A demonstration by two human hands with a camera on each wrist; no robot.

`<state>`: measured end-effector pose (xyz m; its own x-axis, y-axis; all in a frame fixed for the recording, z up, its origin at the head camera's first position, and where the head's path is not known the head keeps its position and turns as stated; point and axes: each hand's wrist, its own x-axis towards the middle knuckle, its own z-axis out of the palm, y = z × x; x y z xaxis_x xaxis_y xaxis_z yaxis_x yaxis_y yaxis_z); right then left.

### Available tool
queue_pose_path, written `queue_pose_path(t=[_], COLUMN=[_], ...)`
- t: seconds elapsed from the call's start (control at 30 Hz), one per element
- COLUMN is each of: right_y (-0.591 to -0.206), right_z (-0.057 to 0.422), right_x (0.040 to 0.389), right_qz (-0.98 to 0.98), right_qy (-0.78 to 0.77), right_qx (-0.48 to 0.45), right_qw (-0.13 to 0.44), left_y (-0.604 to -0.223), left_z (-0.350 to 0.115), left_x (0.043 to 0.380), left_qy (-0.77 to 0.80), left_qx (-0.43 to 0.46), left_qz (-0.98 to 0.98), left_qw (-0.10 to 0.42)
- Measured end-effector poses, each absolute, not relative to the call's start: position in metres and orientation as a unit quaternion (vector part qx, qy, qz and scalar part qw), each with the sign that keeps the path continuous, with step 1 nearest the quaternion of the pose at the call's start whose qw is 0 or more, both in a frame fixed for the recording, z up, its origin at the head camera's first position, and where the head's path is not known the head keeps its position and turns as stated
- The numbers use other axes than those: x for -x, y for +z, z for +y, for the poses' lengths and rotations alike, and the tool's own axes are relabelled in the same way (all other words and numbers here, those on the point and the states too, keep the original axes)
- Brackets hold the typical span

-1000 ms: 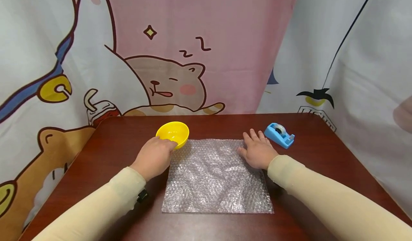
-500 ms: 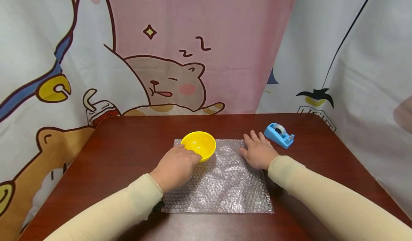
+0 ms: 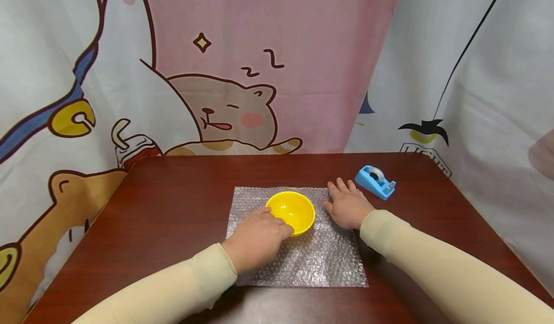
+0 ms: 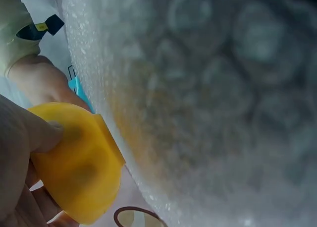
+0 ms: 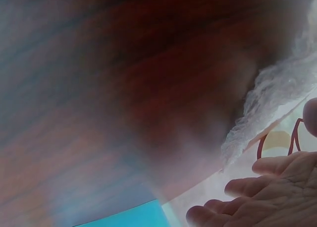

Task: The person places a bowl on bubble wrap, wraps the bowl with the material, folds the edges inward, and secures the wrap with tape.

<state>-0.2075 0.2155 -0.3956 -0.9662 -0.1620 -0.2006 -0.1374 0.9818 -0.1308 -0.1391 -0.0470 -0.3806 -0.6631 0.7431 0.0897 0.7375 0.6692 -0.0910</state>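
My left hand (image 3: pixel 258 239) grips the near left rim of a yellow bowl (image 3: pixel 295 211), thumb on its outside and fingers inside the rim. The bowl is upright, over the middle of a sheet of bubble wrap (image 3: pixel 322 261). In the left wrist view, the foot of the bowl (image 4: pixel 81 162) faces the wrap at close range. My right hand (image 3: pixel 347 206) lies with fingers spread at the sheet's far right edge and holds nothing. Its fingers (image 5: pixel 277 187) look straight and relaxed in the right wrist view.
A light blue tape dispenser (image 3: pixel 375 182) with a clear roll stands just beyond my right hand, near the back of the brown table (image 3: pixel 173 189). Behind the table hangs a printed cloth (image 3: pixel 320 64) with cartoon animals.
My left hand has carried the bowl rightward and toward me, from the sheet's far left corner to over its middle. The right hand has stayed nearly still.
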Motion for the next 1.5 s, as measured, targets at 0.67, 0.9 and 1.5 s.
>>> queue_pose_path(t=[0.67, 0.9, 1.5], right_y=[-0.399, -0.398, -0.404], right_z=[0.215, 0.213, 0.211], right_x=[0.215, 0.213, 0.217], right_qz=[0.989, 0.99, 0.991], right_qy=[-0.035, -0.035, -0.064], right_qx=[0.064, 0.061, 0.066], right_qw=[0.125, 0.125, 0.098], left_y=[-0.391, -0.391, -0.39], left_z=[-0.04, -0.039, -0.038], left_x=[0.138, 0.139, 0.138], left_qy=[0.046, 0.05, 0.054], left_qx=[0.43, 0.433, 0.433], left_qz=[-0.898, -0.896, -0.896], left_qw=[0.079, 0.081, 0.082])
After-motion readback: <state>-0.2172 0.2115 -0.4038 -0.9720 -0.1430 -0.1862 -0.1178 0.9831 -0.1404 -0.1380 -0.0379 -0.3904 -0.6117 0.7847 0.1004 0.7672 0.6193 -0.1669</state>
